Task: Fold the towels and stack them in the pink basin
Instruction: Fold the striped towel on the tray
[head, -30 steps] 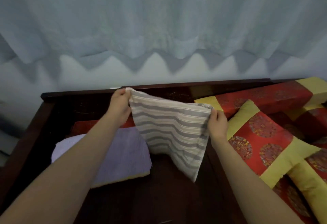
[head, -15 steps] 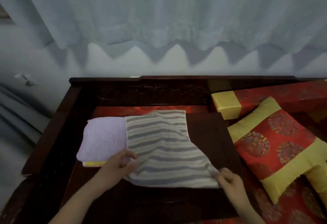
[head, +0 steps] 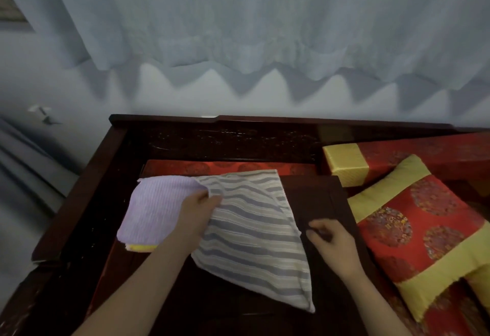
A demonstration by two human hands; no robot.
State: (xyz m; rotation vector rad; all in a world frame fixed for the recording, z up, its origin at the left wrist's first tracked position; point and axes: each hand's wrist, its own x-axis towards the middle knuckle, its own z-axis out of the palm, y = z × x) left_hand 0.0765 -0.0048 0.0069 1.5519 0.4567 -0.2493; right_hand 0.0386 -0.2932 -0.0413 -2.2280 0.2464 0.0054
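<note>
On dark wood (head: 318, 200), left hand (head: 197, 212) pinches towel (head: 252, 243); right hand (head: 335, 245) curled.

Bare tabletop (head: 318, 197) open right of the striped towel (head: 252, 235); red-and-yellow cushion (head: 413, 229) crowds frame right, folded lilac towel (head: 156, 211) blocks centre left, carved wooden rail (head: 225, 137) walls off the top.

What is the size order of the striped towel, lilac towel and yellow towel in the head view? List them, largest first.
1. striped towel, spread widest.
2. lilac towel, folded.
3. yellow towel: only a strip shows beneath the lilac towel, so its real size cannot be told.
</note>
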